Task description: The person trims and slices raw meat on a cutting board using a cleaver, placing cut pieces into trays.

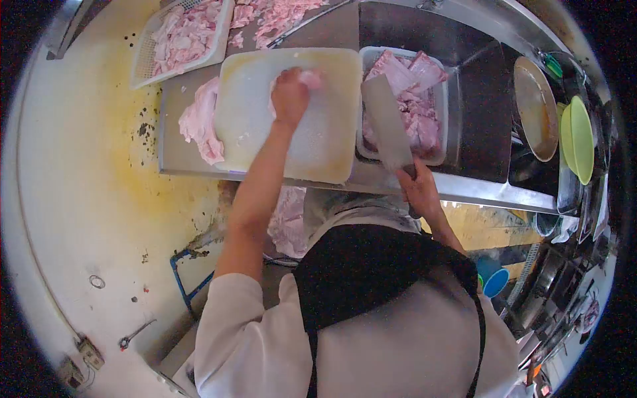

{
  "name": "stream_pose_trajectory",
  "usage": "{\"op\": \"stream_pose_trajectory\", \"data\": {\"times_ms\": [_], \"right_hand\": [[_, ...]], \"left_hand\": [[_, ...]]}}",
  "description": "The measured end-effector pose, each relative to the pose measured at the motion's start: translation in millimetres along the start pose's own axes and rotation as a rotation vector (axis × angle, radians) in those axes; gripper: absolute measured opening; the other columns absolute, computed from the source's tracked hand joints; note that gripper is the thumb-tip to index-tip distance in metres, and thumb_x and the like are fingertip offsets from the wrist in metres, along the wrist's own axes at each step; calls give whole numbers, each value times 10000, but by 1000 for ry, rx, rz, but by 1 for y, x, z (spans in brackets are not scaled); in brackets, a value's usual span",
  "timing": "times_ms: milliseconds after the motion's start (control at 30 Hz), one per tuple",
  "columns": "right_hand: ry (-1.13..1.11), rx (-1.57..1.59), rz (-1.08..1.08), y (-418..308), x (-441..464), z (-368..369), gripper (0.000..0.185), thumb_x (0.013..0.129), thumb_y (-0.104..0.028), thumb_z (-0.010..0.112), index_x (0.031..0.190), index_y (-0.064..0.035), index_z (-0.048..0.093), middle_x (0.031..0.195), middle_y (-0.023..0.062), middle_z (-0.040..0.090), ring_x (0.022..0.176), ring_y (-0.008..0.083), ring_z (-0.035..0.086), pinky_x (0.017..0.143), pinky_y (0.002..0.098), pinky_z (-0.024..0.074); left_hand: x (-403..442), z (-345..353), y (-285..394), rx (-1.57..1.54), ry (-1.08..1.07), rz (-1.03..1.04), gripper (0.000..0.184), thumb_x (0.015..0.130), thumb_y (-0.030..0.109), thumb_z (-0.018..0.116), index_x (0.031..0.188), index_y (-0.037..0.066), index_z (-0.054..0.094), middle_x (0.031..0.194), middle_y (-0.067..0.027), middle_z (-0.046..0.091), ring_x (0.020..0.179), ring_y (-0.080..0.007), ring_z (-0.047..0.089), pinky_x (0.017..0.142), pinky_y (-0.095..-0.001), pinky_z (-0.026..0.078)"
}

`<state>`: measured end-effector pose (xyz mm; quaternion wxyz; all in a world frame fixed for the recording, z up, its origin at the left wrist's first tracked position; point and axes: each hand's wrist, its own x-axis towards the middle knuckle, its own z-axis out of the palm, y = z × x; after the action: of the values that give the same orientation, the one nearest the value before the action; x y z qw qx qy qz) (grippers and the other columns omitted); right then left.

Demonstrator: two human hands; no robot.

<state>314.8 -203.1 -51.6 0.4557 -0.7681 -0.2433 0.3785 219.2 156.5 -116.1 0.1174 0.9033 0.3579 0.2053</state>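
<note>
My left hand [290,98] is closed on a pale piece of raw meat [310,79] over the white cutting board [318,146]. Part of that meat is hidden under my fingers. In my right hand [419,187] is the handle of a cleaver [388,123], its broad blade pointing away from me, above the left side of a white tray [443,156]. Several pink pieces of raw meat [418,126] lie in that tray. A pale, folded slab of meat or skin [201,126] rests at the board's left edge.
A white perforated basket [222,40] of meat stands at the far left, with loose scraps [285,18] beside a thin metal rod [305,25]. On the right are a sink [481,99], a tan oval pan [536,109] and a yellow-green bowl [577,140].
</note>
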Motion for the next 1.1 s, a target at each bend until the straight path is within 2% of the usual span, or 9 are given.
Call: {"op": "stream_pose_trajectory", "data": {"times_ms": [133, 167, 233, 367, 500, 600, 767, 967, 1100], "right_hand": [[-17, -86, 61, 16, -3, -2, 321, 913, -219, 642, 1100, 28, 557, 855, 144, 649, 625, 205, 570, 621, 378, 484], [-33, -58, 96, 15, -6, -2, 327, 918, -223, 638, 1113, 26, 554, 850, 135, 645, 610, 197, 566, 606, 373, 482], [-79, -11, 168, 12, -10, -2, 340, 927, -231, 630, 1140, 21, 547, 842, 117, 637, 582, 182, 556, 575, 363, 479], [-130, 2, 90, 10, -3, 2, 356, 937, -239, 614, 1179, 13, 544, 825, 98, 628, 590, 175, 560, 554, 352, 480], [-97, 5, -25, 0, 11, 10, 342, 936, -237, 615, 1180, -5, 555, 744, 53, 574, 511, 133, 503, 467, 302, 423], [-101, 89, -1, -2, 21, 21, 336, 937, -241, 616, 1183, -19, 560, 663, 17, 526, 465, 98, 469, 419, 271, 387], [-239, 178, 93, -23, 26, 36, 386, 943, -258, 611, 1250, -41, 525, 650, 5, 509, 466, 78, 465, 413, 262, 385], [-331, 122, 84, -37, 30, 39, 456, 933, -282, 624, 1299, -49, 485, 669, 14, 515, 461, 94, 479, 423, 262, 400], [-365, 49, 116, -38, 35, 34, 492, 933, -299, 625, 1329, -53, 471, 677, 19, 524, 473, 99, 501, 441, 268, 430]], "left_hand": [[42, -34, -101, -777, -110, -383, 209, 875, 91, 569, 1064, 41, 642, 928, -102, 679, 838, -214, 647, 714, -358, 521], [51, -64, -98, -1034, -211, -609, 185, 893, 100, 568, 1041, 26, 652, 906, -83, 682, 845, -176, 643, 717, -327, 518], [61, -124, -53, -1220, -152, -592, 150, 876, 101, 599, 969, 7, 669, 846, -51, 677, 808, -138, 626, 696, -292, 502], [89, -148, -85, -855, -346, -338, 139, 870, 99, 609, 947, 12, 686, 836, -43, 677, 811, -132, 622, 701, -272, 493], [43, -148, -9, -460, -487, -63, 200, 839, 84, 609, 1005, 10, 691, 872, -82, 709, 800, -207, 657, 750, -284, 500], [-4, -80, -50, -388, -231, 383, 259, 813, 54, 586, 1044, 73, 702, 956, -127, 716, 807, -284, 676, 746, -361, 517], [-6, -66, -55, -275, -192, -223, 251, 781, 67, 621, 1019, 90, 698, 965, -140, 703, 867, -286, 670, 738, -404, 527], [-33, -49, 1, -238, 28, -17, 226, 776, 135, 670, 998, 93, 679, 952, -161, 674, 824, -332, 658, 737, -408, 533], [-38, -35, -42, -202, 10, -120, 307, 758, 150, 705, 1057, 95, 656, 1062, -152, 661, 863, -338, 659, 750, -423, 536]]}}
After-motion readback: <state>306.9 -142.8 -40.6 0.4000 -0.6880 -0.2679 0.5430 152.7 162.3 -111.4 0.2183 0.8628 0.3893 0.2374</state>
